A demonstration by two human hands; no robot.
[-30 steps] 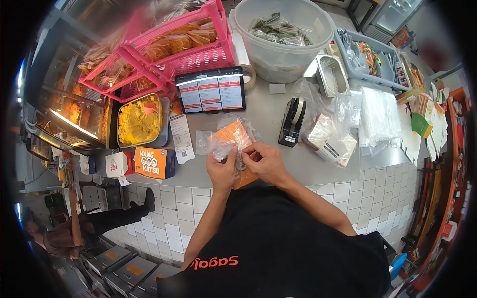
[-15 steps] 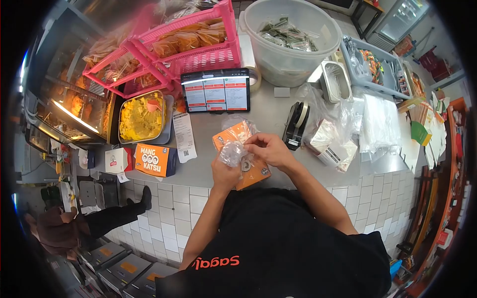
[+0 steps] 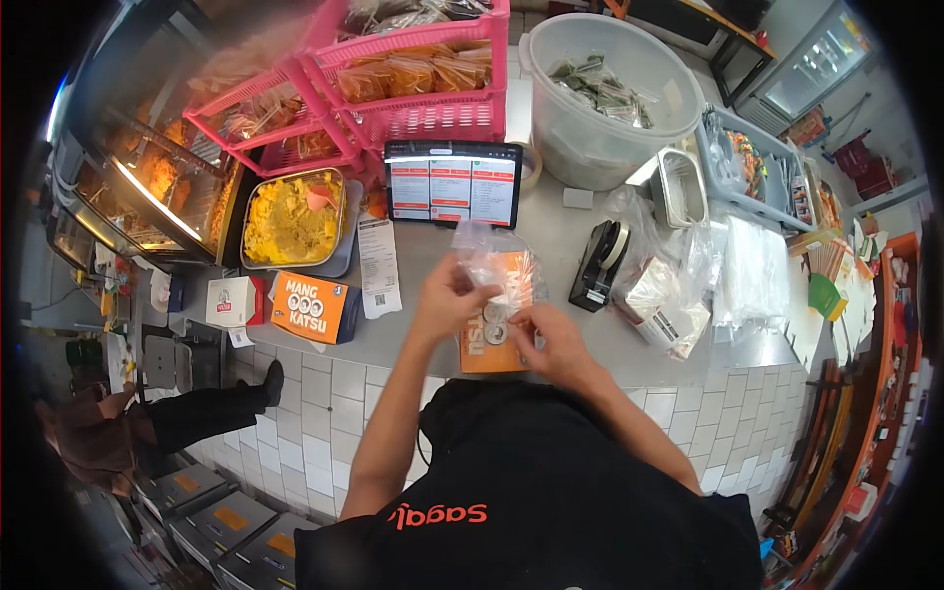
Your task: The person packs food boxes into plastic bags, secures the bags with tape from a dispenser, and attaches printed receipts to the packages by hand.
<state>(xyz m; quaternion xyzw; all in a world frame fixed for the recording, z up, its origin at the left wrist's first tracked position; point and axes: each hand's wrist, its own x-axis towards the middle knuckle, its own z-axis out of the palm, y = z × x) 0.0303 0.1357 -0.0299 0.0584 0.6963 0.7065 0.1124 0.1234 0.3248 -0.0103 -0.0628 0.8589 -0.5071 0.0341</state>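
An orange-and-white food box in a clear plastic bag lies on the steel counter in front of me. My left hand is closed on the bunched top of the bag, over the box's left side. Over the right side of the box, my right hand has thumb and fingers pinched together at the plastic. How much film sits between those fingertips is hard to see. A tablet with order cards on its screen stands just beyond the box.
Left of me are a second orange box, a printed receipt and a tray of yellow food. To the right stand a tape dispenser and bagged packets. Pink crates and a big tub line the back.
The box has turned more upright in view. My left hand has shifted so the bunched plastic now points away from me. My right hand has moved down toward the box's right edge.
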